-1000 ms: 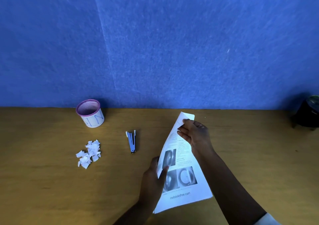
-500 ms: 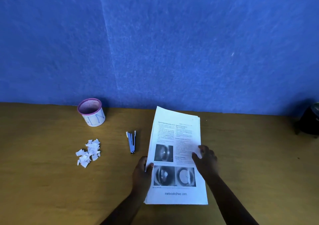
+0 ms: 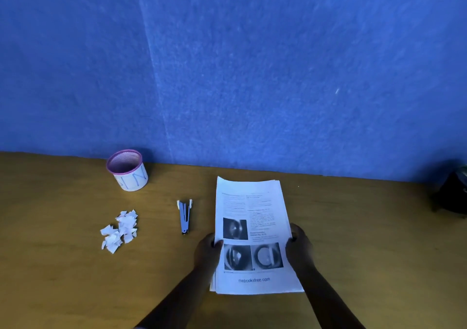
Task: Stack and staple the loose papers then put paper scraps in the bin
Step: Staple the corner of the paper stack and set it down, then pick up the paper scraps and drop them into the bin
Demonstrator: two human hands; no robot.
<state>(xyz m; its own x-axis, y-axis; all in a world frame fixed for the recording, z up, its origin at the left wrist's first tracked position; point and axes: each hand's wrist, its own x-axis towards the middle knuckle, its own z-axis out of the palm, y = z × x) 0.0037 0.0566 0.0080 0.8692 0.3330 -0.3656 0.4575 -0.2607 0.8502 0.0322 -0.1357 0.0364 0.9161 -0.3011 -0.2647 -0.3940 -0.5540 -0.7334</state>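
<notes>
A stack of printed papers (image 3: 252, 217) with text and dark pictures lies near the table's front, its sheets slightly fanned at the top and bottom edges. My left hand (image 3: 207, 249) grips the stack's left edge, thumb on top. My right hand (image 3: 299, 246) grips the right edge at the same height. A small blue stapler (image 3: 184, 216) lies on the table just left of the papers. Further left sits a pile of white paper scraps (image 3: 120, 230). A small white bin with a purple rim (image 3: 127, 169) stands behind the scraps by the wall.
The wooden table (image 3: 63, 278) runs along a blue felt wall (image 3: 252, 63). A dark object (image 3: 452, 195) sits at the far right edge of the table.
The papers, tilted up a second ago, now lie flat. My right hand moved from on top of the page to the stack's right edge; my left hand stayed at the left edge.
</notes>
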